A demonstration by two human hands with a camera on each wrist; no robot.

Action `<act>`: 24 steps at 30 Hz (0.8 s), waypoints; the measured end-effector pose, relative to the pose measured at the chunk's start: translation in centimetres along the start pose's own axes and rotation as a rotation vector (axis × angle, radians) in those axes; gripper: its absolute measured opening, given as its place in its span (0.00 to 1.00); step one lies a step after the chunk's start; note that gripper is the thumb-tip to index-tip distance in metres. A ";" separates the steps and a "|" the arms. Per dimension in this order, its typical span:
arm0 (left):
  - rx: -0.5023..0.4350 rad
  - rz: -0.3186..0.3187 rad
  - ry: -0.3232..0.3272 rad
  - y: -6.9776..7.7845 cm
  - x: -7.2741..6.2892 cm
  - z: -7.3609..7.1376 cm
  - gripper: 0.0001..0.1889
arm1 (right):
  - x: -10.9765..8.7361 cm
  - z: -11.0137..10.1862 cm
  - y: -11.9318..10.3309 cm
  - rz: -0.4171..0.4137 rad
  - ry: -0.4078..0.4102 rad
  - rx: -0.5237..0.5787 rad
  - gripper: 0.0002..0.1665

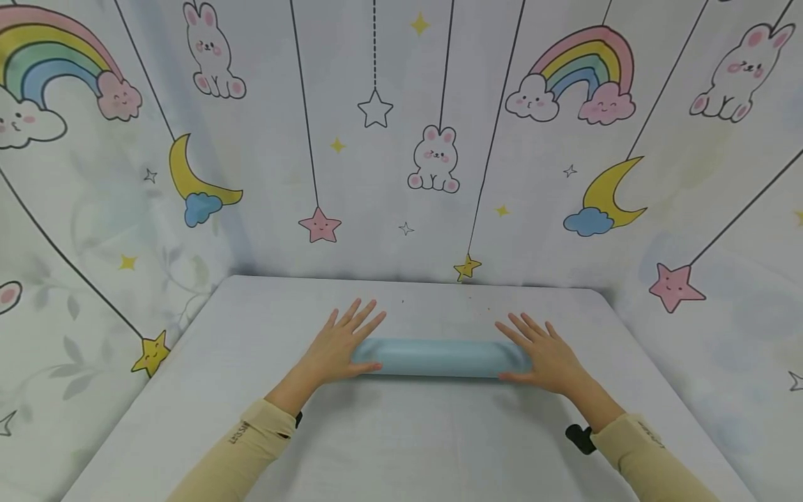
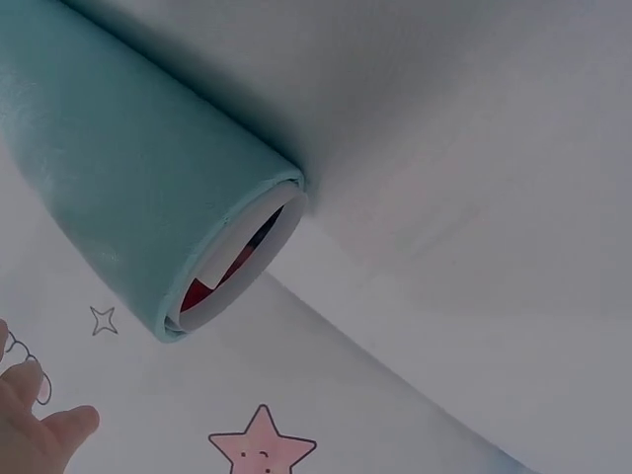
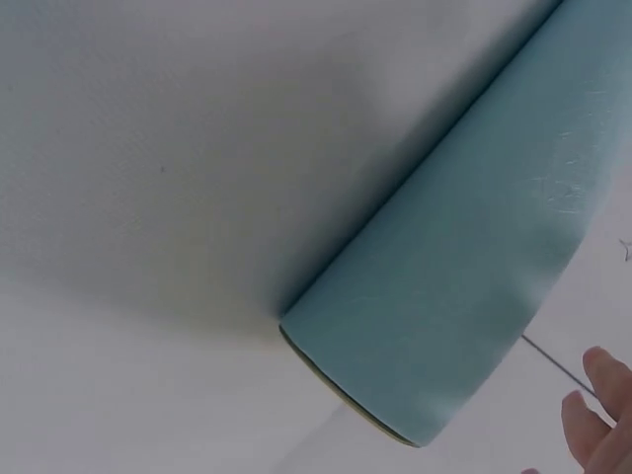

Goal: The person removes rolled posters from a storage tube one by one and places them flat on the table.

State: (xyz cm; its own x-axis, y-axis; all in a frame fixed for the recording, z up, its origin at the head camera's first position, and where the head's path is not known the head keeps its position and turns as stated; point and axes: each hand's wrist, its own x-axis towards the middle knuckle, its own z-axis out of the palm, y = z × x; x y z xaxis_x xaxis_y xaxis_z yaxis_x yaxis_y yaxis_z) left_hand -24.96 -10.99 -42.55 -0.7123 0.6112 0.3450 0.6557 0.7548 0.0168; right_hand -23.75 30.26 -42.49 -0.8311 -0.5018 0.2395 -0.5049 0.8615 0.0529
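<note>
lying sideways across the middle of the white table [image 1: 439, 446] is a long blue roll [image 1: 445, 357]. the left hand [image 1: 339, 348] is at its left end and the right hand [image 1: 548, 355] is at its right end. both hands have straight, spread fingers, with the thumbs along the near side and the other fingers reaching past the far side. they seem to rest on the roll, and they do not curl round it. the roll looks light to me, as it seems to be something wound up, with a pale lining [image 2: 219, 259] and a red bit [image 2: 197, 294] showing inside the left end. i cannot tell how full it is. the skin has small creases and a soft shine, so i think it is bendy and smooth, and maybe a bit slippery. it does not look easy to break, but a hard squeeze could dent it or squash the ends. because it is round, it could roll away if only one side gets a push. a good place to hold it is near both ends, thumbs in front and fingers behind, with the same gentle press on each side.
</note>
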 end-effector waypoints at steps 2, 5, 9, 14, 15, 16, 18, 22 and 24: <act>-0.004 0.002 -0.006 -0.1 0.0 0.3 0.46 | -0.1 0.3 0.2 0.003 -0.006 0.005 0.56; -0.028 0.006 -0.012 -0.1 -0.1 0.8 0.46 | -0.2 0.7 0.6 0.007 -0.009 0.018 0.55; -0.054 0.011 -0.015 -0.2 -0.2 1.5 0.46 | -0.3 1.1 1.0 0.012 -0.014 0.036 0.55; -0.044 0.011 -0.022 -0.3 -0.2 2.4 0.47 | -0.7 1.8 1.4 0.007 -0.003 0.045 0.54; -0.041 0.007 -0.024 -0.3 -0.2 2.5 0.47 | -0.7 1.9 1.5 0.006 0.001 0.045 0.54; -0.037 0.003 -0.029 -0.4 -0.3 2.7 0.47 | -0.8 2.1 1.6 0.005 0.003 0.041 0.54; -0.039 -0.002 -0.031 -0.5 -0.3 2.9 0.47 | -0.8 2.3 1.8 0.005 0.009 0.042 0.54; -0.052 -0.018 -0.049 -0.7 -0.5 3.2 0.46 | -0.9 2.8 2.1 0.008 0.012 0.046 0.54; -0.059 -0.024 -0.052 -0.7 -0.6 3.3 0.46 | -1.0 3.0 2.2 0.017 0.001 0.056 0.54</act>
State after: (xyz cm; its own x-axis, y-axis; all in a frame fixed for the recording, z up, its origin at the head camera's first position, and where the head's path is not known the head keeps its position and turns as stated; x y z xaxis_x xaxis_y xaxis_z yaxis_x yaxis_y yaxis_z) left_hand -25.85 -11.11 -45.86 -0.7387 0.6060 0.2951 0.6512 0.7546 0.0804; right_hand -24.67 32.44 -45.50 -0.8394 -0.4871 0.2411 -0.5031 0.8642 -0.0055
